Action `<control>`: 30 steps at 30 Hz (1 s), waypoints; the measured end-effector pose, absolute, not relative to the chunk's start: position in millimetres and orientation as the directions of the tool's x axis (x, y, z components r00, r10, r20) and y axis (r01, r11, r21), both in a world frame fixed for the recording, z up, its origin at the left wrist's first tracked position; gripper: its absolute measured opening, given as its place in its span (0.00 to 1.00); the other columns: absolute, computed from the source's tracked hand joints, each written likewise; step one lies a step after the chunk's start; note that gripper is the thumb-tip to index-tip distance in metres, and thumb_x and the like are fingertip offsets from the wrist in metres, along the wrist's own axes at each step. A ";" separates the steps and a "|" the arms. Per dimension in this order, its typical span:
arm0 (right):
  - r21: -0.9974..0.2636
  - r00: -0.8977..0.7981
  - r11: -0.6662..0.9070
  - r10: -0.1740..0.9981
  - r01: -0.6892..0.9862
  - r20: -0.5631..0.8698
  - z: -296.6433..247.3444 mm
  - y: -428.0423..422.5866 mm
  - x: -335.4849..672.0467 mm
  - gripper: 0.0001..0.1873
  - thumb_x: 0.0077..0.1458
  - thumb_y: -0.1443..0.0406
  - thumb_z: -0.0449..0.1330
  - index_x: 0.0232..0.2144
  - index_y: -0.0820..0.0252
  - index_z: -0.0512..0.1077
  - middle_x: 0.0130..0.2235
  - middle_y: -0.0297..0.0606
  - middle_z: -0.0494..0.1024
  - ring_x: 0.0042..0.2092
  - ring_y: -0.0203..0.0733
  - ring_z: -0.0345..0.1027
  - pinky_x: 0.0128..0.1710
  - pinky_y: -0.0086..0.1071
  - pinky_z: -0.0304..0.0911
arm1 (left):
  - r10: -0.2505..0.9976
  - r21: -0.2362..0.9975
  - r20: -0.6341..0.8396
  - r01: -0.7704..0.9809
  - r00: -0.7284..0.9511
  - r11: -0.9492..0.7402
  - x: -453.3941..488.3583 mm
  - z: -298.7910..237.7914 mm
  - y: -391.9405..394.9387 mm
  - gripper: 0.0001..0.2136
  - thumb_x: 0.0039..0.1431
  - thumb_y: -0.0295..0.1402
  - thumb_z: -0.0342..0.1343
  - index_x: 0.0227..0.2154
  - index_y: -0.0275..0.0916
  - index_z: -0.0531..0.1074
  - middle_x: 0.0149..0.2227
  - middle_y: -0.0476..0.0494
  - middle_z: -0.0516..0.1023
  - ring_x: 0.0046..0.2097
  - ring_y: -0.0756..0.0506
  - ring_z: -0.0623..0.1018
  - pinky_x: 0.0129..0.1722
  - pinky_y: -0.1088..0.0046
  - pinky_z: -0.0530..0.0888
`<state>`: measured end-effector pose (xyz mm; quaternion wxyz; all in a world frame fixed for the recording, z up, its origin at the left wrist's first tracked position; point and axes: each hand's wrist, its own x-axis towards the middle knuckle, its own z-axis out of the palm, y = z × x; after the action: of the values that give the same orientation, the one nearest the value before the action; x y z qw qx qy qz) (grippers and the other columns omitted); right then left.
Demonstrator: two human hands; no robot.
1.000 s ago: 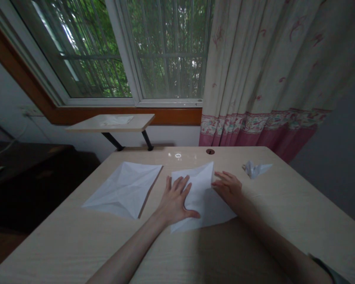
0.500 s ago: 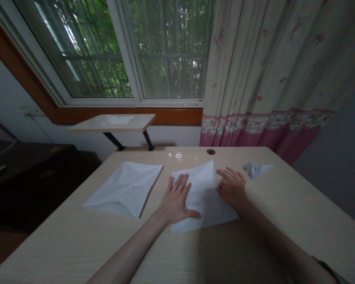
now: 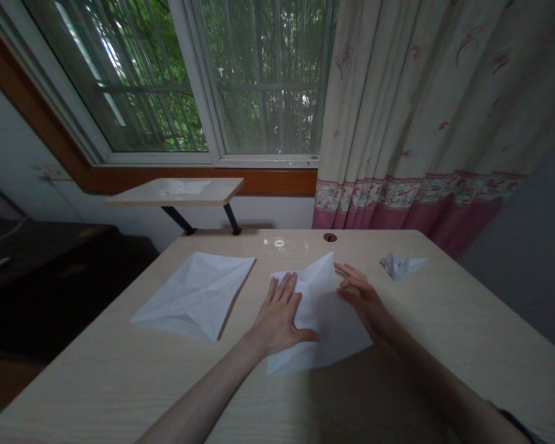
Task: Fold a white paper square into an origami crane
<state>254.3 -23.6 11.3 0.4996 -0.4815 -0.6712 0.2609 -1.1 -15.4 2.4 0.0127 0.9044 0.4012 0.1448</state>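
Observation:
A white sheet of paper (image 3: 326, 320) lies on the desk in front of me, its far corner raised a little. My left hand (image 3: 280, 317) rests flat on the left part of this sheet, fingers and thumb spread. At the sheet's right edge, my right hand (image 3: 361, 296) is closed, thumb and forefinger pinching the paper there while the other fingers reach past the edge. Left of my hands lies a second white sheet (image 3: 197, 293), creased from its middle. To the right stands a small folded paper figure (image 3: 402, 266), pointed at one end.
The pale wooden desk (image 3: 448, 345) carries everything at hand. At its back left, a small raised shelf (image 3: 213, 194) on black supports holds some thin white paper (image 3: 185, 187). Behind are a barred window (image 3: 263, 80) and a flowered curtain (image 3: 398, 111). A round brown fitting (image 3: 330, 237) sits near the back edge.
My right hand has closed its fingers onto the sheet's right edge. The near edge of the sheet has shifted slightly toward me, and my left hand has slid slightly right.

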 end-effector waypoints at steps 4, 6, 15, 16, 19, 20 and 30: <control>-0.825 -0.077 0.410 0.907 0.388 0.414 13.8 -28.7 249.9 0.18 0.59 0.48 0.58 0.26 0.52 0.73 0.62 0.39 0.68 0.68 0.53 0.49 0.66 0.58 0.42 | 0.721 0.151 0.264 0.711 0.641 -0.687 -3.0 4.6 -11.4 0.38 0.51 0.65 0.53 0.52 0.36 0.70 0.69 0.30 0.52 0.71 0.31 0.49 0.67 0.40 0.42; -0.804 -0.093 0.438 0.893 0.401 0.440 13.1 -29.3 249.1 0.18 0.61 0.48 0.57 0.28 0.51 0.74 0.62 0.39 0.68 0.68 0.52 0.49 0.66 0.57 0.43 | 0.723 0.167 0.266 0.708 0.638 -0.686 -3.9 5.5 -8.4 0.35 0.54 0.64 0.52 0.52 0.38 0.70 0.69 0.34 0.54 0.71 0.31 0.49 0.67 0.40 0.41; -0.724 -0.239 0.535 0.844 0.435 0.480 20.6 -33.9 247.6 0.16 0.63 0.49 0.54 0.34 0.50 0.74 0.64 0.37 0.66 0.68 0.49 0.49 0.66 0.56 0.47 | 0.730 0.201 0.250 0.704 0.636 -0.682 -3.2 7.4 -0.6 0.37 0.59 0.61 0.48 0.63 0.41 0.60 0.68 0.37 0.58 0.69 0.30 0.55 0.66 0.36 0.41; -0.714 -0.247 0.540 0.841 0.446 0.482 21.4 -34.8 246.8 0.16 0.63 0.49 0.54 0.34 0.50 0.74 0.63 0.37 0.66 0.68 0.49 0.49 0.66 0.56 0.47 | 0.733 0.196 0.254 0.708 0.631 -0.678 -2.8 6.4 0.0 0.39 0.58 0.62 0.49 0.65 0.41 0.58 0.68 0.35 0.57 0.68 0.30 0.55 0.65 0.36 0.42; -0.688 -0.259 0.550 0.834 0.474 0.488 22.3 -36.5 244.4 0.17 0.64 0.49 0.52 0.34 0.50 0.74 0.63 0.37 0.67 0.68 0.49 0.49 0.66 0.56 0.48 | 0.728 0.191 0.289 0.708 0.622 -0.680 -1.7 0.8 2.1 0.44 0.53 0.64 0.53 0.66 0.41 0.55 0.69 0.30 0.54 0.69 0.29 0.55 0.65 0.36 0.44; -0.680 -0.267 0.551 0.833 0.484 0.485 22.3 -36.9 243.9 0.18 0.64 0.49 0.51 0.35 0.50 0.74 0.63 0.37 0.67 0.68 0.50 0.49 0.66 0.56 0.48 | 0.724 0.198 0.299 0.702 0.621 -0.684 -1.6 -1.6 2.8 0.46 0.51 0.64 0.55 0.66 0.40 0.54 0.69 0.28 0.53 0.69 0.29 0.54 0.65 0.36 0.45; -0.650 -0.306 0.571 0.820 0.502 0.484 13.4 -39.6 239.9 0.18 0.65 0.49 0.51 0.39 0.51 0.74 0.64 0.37 0.65 0.69 0.49 0.46 0.67 0.56 0.46 | 0.780 0.289 0.305 0.728 0.547 -0.622 -1.6 -18.0 10.0 0.30 0.68 0.50 0.46 0.65 0.36 0.55 0.70 0.28 0.50 0.69 0.33 0.55 0.64 0.49 0.61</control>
<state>239.9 -39.6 13.4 0.4122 -0.4210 -0.7846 0.1930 -1.6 10.0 -18.0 0.0640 0.8770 0.4297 0.2051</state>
